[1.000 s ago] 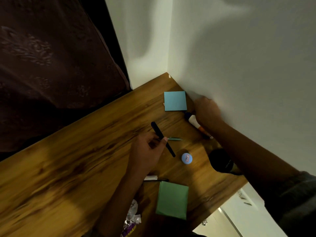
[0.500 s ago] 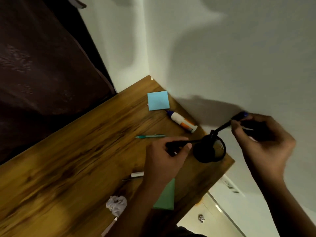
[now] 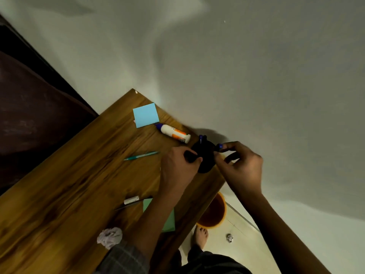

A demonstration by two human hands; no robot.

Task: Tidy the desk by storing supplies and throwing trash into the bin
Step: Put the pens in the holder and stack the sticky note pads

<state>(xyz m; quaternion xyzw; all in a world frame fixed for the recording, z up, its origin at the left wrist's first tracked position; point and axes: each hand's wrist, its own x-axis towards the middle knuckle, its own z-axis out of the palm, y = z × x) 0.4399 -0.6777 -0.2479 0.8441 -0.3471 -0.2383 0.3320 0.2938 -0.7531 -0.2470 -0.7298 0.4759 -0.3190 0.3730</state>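
A: Where is the black pen cup (image 3: 204, 159)?

B: On the wooden worktop (image 3: 65, 186), close to its wall-side edge. Take it as the landmark. A blue-capped pen (image 3: 201, 139) stands up out of it.

A: And the hands?

B: The left hand (image 3: 177, 171) is touching the cup's near side, fingers (image 3: 192, 158) curled round a dark marker (image 3: 190, 154) whose end lies against the cup. The right hand (image 3: 240, 171) is on the cup's other side, thumb and forefinger pinching a second blue-capped pen (image 3: 218, 146) right at the rim.

A: What else lies about?

B: The glue bottle (image 3: 173, 133) lies on its side just beyond the cup, towards the corner, and the blue sticky pad (image 3: 146, 115) lies further that way. A teal pen (image 3: 141, 155) lies flat beside the left hand. Well back from the cup, under the left forearm, is a green pad (image 3: 167, 220), with a white stick (image 3: 131, 200) beside it and crumpled paper (image 3: 109, 237) nearer the sleeve.

A: The bin?

B: An orange bin (image 3: 214, 213) is on the floor below the worktop's edge, a bare foot (image 3: 201, 235) beside it and a small crumpled scrap (image 3: 229, 237) close by.
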